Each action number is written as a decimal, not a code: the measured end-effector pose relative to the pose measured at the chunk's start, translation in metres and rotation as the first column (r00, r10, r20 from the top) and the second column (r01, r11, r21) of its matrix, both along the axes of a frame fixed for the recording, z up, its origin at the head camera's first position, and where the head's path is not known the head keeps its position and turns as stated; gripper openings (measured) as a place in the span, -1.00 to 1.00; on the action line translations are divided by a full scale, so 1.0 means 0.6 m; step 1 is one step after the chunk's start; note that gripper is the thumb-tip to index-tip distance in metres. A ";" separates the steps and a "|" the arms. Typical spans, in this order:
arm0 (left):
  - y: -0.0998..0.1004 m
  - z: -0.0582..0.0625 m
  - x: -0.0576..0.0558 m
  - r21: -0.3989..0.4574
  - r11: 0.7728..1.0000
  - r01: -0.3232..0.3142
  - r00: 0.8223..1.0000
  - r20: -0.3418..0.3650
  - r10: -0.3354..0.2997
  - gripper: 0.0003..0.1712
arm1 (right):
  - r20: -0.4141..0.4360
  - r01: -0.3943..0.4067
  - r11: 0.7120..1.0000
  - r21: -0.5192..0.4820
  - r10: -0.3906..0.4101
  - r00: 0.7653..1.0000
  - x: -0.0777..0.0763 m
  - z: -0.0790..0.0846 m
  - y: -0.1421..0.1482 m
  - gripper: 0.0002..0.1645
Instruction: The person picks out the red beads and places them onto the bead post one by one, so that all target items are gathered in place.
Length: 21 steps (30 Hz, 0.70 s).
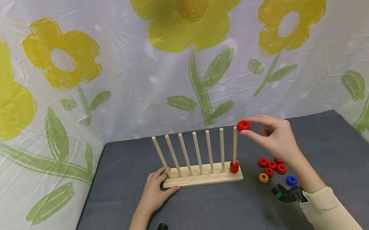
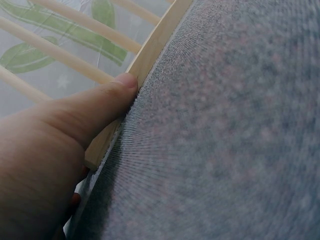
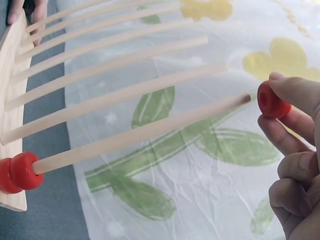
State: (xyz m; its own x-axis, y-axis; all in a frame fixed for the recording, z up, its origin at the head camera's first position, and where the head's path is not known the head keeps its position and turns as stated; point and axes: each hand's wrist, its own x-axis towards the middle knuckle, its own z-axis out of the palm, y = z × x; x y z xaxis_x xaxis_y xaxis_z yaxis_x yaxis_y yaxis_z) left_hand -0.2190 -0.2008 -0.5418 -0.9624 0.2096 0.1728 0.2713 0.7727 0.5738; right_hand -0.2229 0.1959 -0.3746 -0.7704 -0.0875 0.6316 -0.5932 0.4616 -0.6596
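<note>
- My right hand (image 1: pixel 274 135) pinches a red ring (image 1: pixel 243 126) between thumb and fingertips, its other fingers folded in.
- The ring hangs in the air just beside the tip of the end peg (image 1: pixel 235 145), the rightmost one, and looks not yet threaded on it.
- My left hand (image 1: pixel 155 192) grips the far left end of the wooden stand (image 1: pixel 195 181), thumb along the near edge, fingers reaching round to the back.
- If I lower the ring off-centre, I think its rim could catch the peg's tip and pop out of my pinch; a loose left grip could let the stand slide or tip.
- The ring is squat, with no real long axis; its hole faces the peg tip, and the hole's axis runs roughly along the peg.
- Two red rings (image 1: pixel 234 166) sit stacked at that peg's foot.
- Right of the stand, loose red rings (image 1: pixel 272 165) lie on the dark cloth (image 1: pixel 216 222), with an orange ring (image 1: pixel 263 178) and a blue ring (image 1: pixel 291 181) near them.
</note>
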 end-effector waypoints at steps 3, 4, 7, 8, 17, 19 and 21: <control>-0.001 0.000 0.000 -0.002 1.000 0.001 1.000 -0.002 -0.001 -0.14 | -0.005 -0.004 1.000 0.002 0.004 1.000 -0.001 0.000 -0.003 -0.57; -0.001 -0.001 0.000 -0.003 1.000 0.001 1.000 -0.002 -0.001 -0.14 | -0.007 -0.003 1.000 0.004 0.003 1.000 -0.001 -0.001 -0.003 -0.57; -0.001 -0.001 0.000 -0.005 1.000 0.000 1.000 -0.003 0.000 -0.13 | -0.014 -0.005 1.000 0.013 0.005 1.000 -0.002 -0.001 -0.005 -0.56; -0.001 -0.002 0.000 -0.005 1.000 0.000 1.000 -0.002 0.000 -0.13 | -0.015 -0.009 1.000 0.014 0.009 1.000 -0.002 -0.001 -0.006 -0.57; 0.002 0.002 0.002 0.009 1.000 -0.007 1.000 0.004 0.007 -0.14 | -0.007 -0.030 1.000 0.005 0.030 1.000 -0.007 -0.004 -0.012 -0.61; 0.002 0.002 0.002 0.012 1.000 -0.009 1.000 0.007 0.009 -0.14 | -0.005 -0.028 1.000 0.002 0.028 1.000 -0.008 -0.005 -0.014 -0.61; 0.002 0.002 0.001 0.012 1.000 -0.009 1.000 0.009 0.009 -0.14 | -0.002 -0.028 1.000 0.001 0.028 1.000 -0.010 -0.005 -0.015 -0.62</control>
